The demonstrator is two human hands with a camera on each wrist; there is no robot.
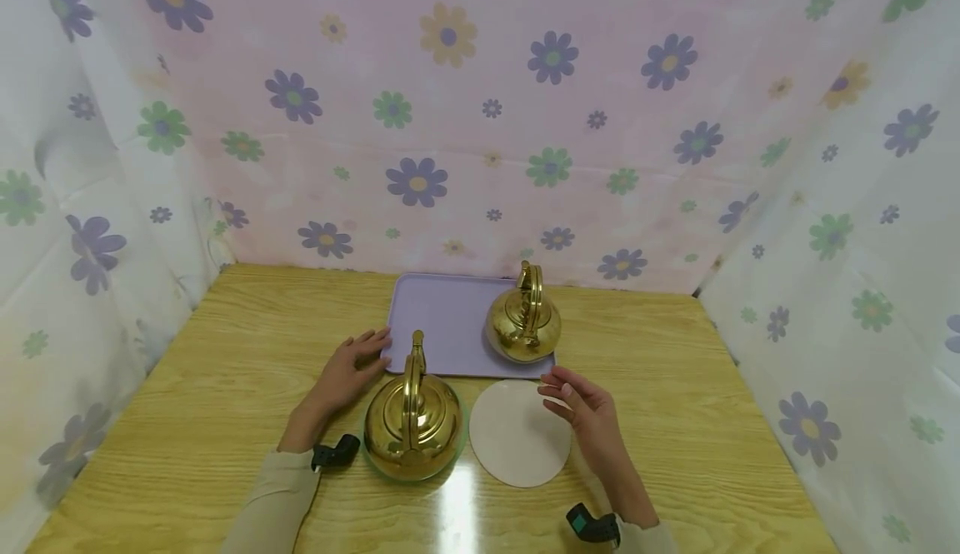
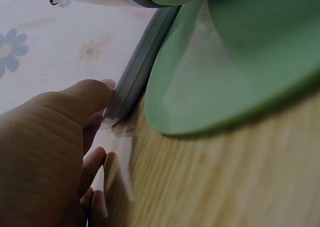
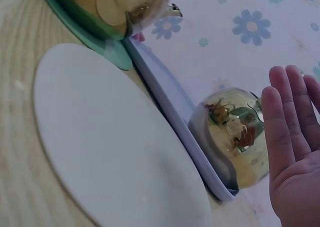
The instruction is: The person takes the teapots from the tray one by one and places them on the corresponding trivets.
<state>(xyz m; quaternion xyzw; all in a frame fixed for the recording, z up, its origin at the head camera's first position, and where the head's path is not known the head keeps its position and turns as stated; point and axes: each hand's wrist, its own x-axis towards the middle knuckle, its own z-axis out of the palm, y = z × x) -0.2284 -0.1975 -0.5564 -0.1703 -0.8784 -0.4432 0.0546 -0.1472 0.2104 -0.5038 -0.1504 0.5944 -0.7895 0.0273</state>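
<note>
Patterned cloth with printed flowers closes off the far left, its edges cut off by the frame. Next comes a left sleeve, running out of view at the bottom, with a dark wrist device strapped on. Beyond it the left hand reaches to the lilac tray, fingers loosely extended, thumb against the tray's near left corner; the left wrist view shows the other fingers only partly, behind the thumb, and none is seen wrapped round anything. Just beside stands the larger brass-coloured kettle, its handle hiding part of its lid and its body covering most of the green disc beneath. To its right the pale round disc lies flat on the wooden table, in front of the tray. The smaller brass-coloured kettle stands at the tray's right end, covering its back right corner. Farthest right, the right hand hovers near the tray's near right corner, fingers fairly straight, holding nothing; whether a fingertip brushes the tray is hard to make out. Counted: two kettles, two discs, one tray, two hands.
</note>
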